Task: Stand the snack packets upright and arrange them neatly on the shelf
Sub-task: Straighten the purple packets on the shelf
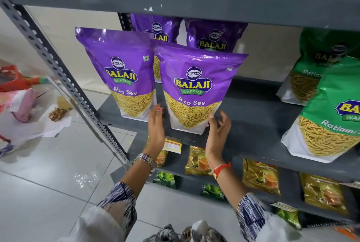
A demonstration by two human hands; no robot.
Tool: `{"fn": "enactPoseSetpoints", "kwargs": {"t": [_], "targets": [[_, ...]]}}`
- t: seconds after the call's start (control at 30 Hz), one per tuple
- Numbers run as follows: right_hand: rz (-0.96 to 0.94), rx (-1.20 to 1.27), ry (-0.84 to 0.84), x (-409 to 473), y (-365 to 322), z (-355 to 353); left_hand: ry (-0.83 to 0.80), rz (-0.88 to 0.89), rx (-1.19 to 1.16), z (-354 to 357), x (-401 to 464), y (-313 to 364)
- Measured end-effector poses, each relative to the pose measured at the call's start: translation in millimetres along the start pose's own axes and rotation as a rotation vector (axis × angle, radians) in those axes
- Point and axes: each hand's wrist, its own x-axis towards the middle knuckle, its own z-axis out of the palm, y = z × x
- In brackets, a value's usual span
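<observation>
Fingers point(158, 112) of the left hand point(155, 126) lay straight and open against the lower left edge of the front purple Aloo Sev packet point(196, 89), gripping nothing. That packet stood upright near the front of the grey shelf point(253, 123), beside another purple packet point(120, 72). Opposite, the right hand point(218, 134) was loosely spread, fingertips touching the packet's lower right corner. Green Ratlami packets point(329, 117) stood farther right.

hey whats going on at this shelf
A person is tidying snack packets on a grey shelf. The left hand and right hand flank the base of a purple packet standing upright at the front edge; both hands look open beside it, not clamped. Another purple packet stands to its left, two more behind, and green packets stand further right.
</observation>
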Motion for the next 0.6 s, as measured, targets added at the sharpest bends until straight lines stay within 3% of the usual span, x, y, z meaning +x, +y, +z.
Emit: {"fn": "enactPoseSetpoints", "kwargs": {"t": [0.1,0.2,0.27,0.37,0.47,0.6], "targets": [[-0.164,-0.063,-0.022,-28,8,10,0.263,0.191,-0.030,-29,-6,2],[-0.204,-0.112,-0.296,-50,9,37,0.469,0.286,-0.031,-59,9,15],[-0.135,-0.188,-0.497,-58,4,64,0.515,0.247,-0.050,-77,28,29],[0.005,-0.219,-0.624,-59,-2,102,0.417,0.174,-0.018,-95,54,48],[0.118,-0.283,-0.582,-53,-9,129,0.272,0.102,-0.043,-97,68,64],[0.090,-0.250,-0.468,-40,-10,148,0.140,0.042,-0.067,-93,75,77]]}}
